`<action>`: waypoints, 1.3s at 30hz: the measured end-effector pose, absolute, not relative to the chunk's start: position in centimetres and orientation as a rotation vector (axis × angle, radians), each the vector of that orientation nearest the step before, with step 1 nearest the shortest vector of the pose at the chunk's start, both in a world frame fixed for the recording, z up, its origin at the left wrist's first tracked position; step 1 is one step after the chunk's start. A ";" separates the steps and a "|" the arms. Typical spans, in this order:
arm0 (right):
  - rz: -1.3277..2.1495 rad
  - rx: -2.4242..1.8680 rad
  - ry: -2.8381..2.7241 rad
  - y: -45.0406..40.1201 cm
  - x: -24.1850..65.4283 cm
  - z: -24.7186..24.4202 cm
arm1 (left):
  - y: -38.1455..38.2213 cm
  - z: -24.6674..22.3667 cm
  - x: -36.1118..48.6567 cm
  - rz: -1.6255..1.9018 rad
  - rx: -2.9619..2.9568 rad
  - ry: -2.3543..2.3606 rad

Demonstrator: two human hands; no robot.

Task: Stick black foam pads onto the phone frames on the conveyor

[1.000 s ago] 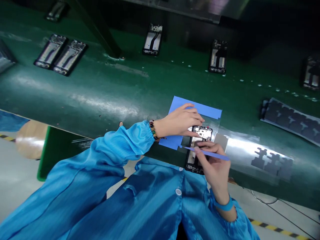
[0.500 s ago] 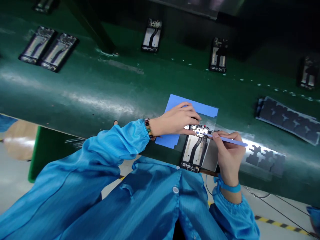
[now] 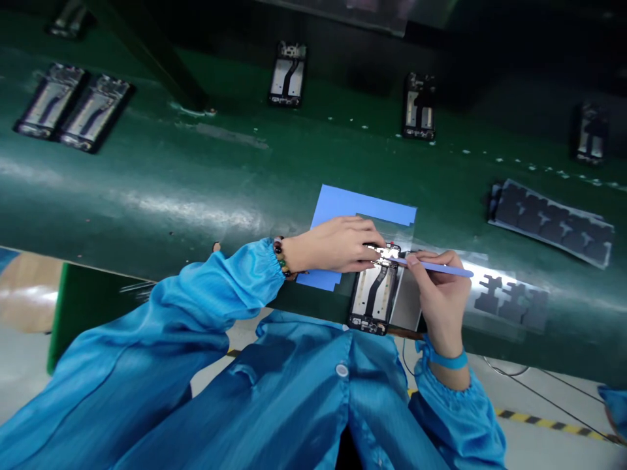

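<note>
An opened phone (image 3: 375, 294), its inner frame and black ribbon cable showing, lies at the table's front edge. My left hand (image 3: 337, 245) reaches over its upper left side, fingers closed together on the bright circuit board end; exactly what the fingertips press is hidden. A slim blue-purple spudger (image 3: 443, 267) is pinched in my right hand (image 3: 443, 297). Its tip touches or hovers just above the phone's upper board. Under and behind my left hand is a blue sheet (image 3: 365, 202) on the table. A grey flat plate (image 3: 407, 300) lies right beside the phone.
Several more opened phones stand farther back, among them one phone (image 3: 288, 75) at centre and another (image 3: 420, 108) to its right. Dark die-cut sticker sheets (image 3: 551, 222) lie at right. A clear sheet with dark stickers (image 3: 514, 300) is nearer. A post (image 3: 151, 59) rises at left.
The view has shifted slightly. My left fingers have drawn down and together at the phone's upper end. The spudger stays in my right hand at the board.
</note>
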State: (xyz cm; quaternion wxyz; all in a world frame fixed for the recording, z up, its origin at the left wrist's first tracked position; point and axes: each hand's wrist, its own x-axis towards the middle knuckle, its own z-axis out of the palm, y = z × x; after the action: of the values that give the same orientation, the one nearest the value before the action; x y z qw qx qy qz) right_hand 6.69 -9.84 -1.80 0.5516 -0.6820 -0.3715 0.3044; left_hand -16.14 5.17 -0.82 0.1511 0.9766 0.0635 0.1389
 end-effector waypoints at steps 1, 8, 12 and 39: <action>0.702 -1.601 -0.862 -10.0 7.0 -1.7 | 5.1 -0.7 -16.1 0.384 2.822 0.177; 0.506 -1.619 -0.720 -12.4 8.8 -0.8 | 4.2 -0.4 -16.1 0.388 2.798 0.193; 0.484 -1.648 -0.696 -13.1 9.5 -1.2 | 3.8 -0.9 -15.9 0.514 2.780 0.192; 0.426 -1.706 -0.731 -13.1 13.5 -2.1 | 0.7 -1.4 -9.3 0.432 2.917 0.147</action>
State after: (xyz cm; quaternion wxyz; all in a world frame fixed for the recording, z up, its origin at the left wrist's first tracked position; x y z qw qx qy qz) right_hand 13.46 -13.12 -2.14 0.5800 -0.7299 -0.3125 0.1823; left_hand -9.32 0.72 -1.44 0.0942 0.9836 0.0497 0.1457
